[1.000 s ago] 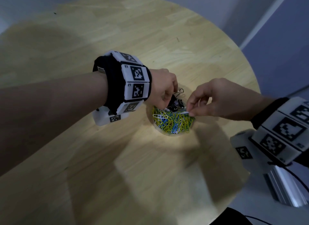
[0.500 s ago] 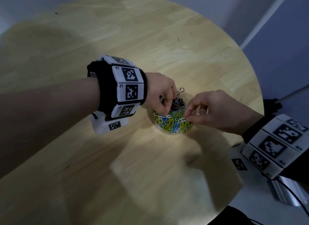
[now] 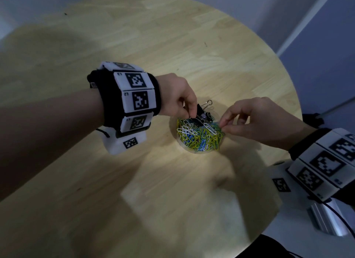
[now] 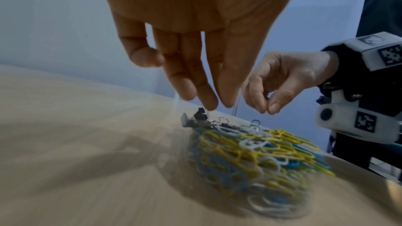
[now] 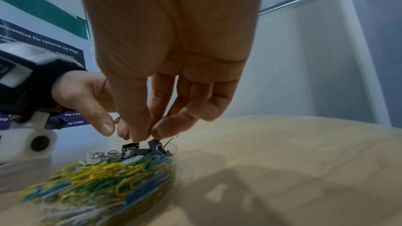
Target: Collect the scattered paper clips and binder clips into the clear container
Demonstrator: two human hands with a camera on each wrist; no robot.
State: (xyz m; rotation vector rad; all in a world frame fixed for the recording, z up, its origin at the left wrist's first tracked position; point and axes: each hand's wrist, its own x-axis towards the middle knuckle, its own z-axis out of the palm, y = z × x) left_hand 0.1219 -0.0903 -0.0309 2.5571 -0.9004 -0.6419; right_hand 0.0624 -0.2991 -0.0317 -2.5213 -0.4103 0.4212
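A clear round container (image 3: pixel 192 151) sits on the wooden table, heaped with yellow, green, blue and white paper clips (image 3: pixel 199 136). Black binder clips (image 3: pixel 202 114) lie at its far side. My left hand (image 3: pixel 191 113) hangs over that far side, fingers pointing straight down. Its fingertips (image 4: pixel 208 104) hover just above a binder clip (image 4: pixel 201 112) and hold nothing. My right hand (image 3: pixel 221 125) is at the right rim with thumb and forefinger a little apart. Nothing shows between them in the right wrist view, where the right hand (image 5: pixel 145 137) is above the binder clips (image 5: pixel 139 150).
The round wooden table (image 3: pixel 172 46) bears nothing else that I can see; its edge curves close on the right. A metal post (image 3: pixel 326 221) stands beyond that edge at the lower right. A printed poster (image 5: pixel 43 40) hangs on the wall behind.
The right hand held a white paper clip over the pile; that clip now lies in the container. The left hand has lifted slightly off the binder clips.
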